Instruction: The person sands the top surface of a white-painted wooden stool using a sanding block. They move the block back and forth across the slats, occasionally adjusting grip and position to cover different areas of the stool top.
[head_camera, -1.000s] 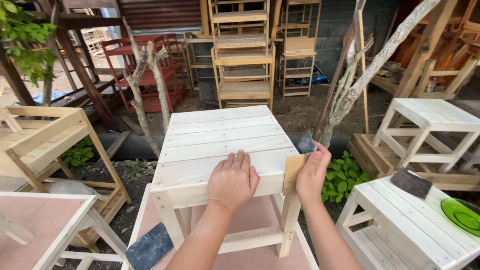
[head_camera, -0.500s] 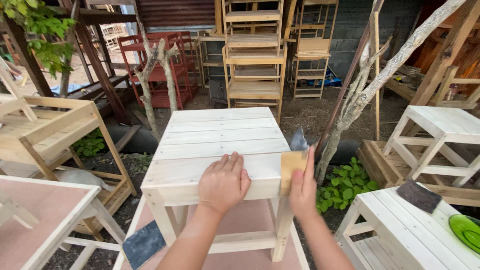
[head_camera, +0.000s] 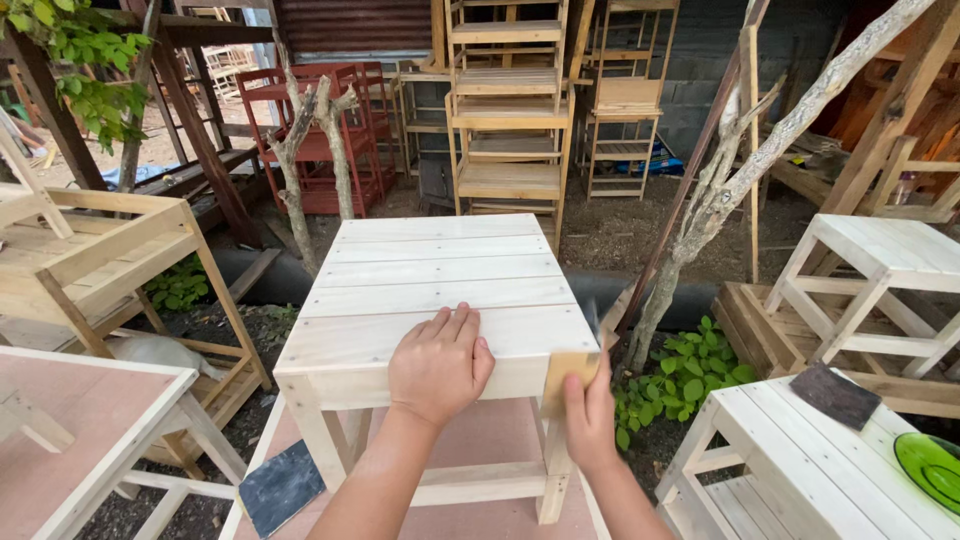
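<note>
Seen from the head camera, the left hand (head_camera: 440, 365) lies flat, palm down and fingers spread, on the near edge of the pale slatted wooden table (head_camera: 440, 270), holding nothing but pressing on the front board. The right hand (head_camera: 592, 425) is at the table's near right corner, its grip closed on a folded piece of sandpaper (head_camera: 568, 375), tan side towards the camera, pressed against the top of the corner leg. A darker flap pokes up behind the corner; it is probably the grit side of the same sheet, though the angle makes that hard to confirm.

The relation that counts is this: the sandpaper sits directly above the right hand and flat to the leg, whose long axis runs straight down from the corner, so any stroke along the grain goes vertically. The right hand is the one on it; the left is well apart, towards the middle of the front edge.

Around them, a spare dark sandpaper sheet (head_camera: 281, 487) lies on the pink board below left, another dark sheet (head_camera: 835, 394) rests on the white desk (head_camera: 800, 470) to the right beside a green dish (head_camera: 930, 468), and stacked wooden shelves (head_camera: 510, 110) stand behind.
</note>
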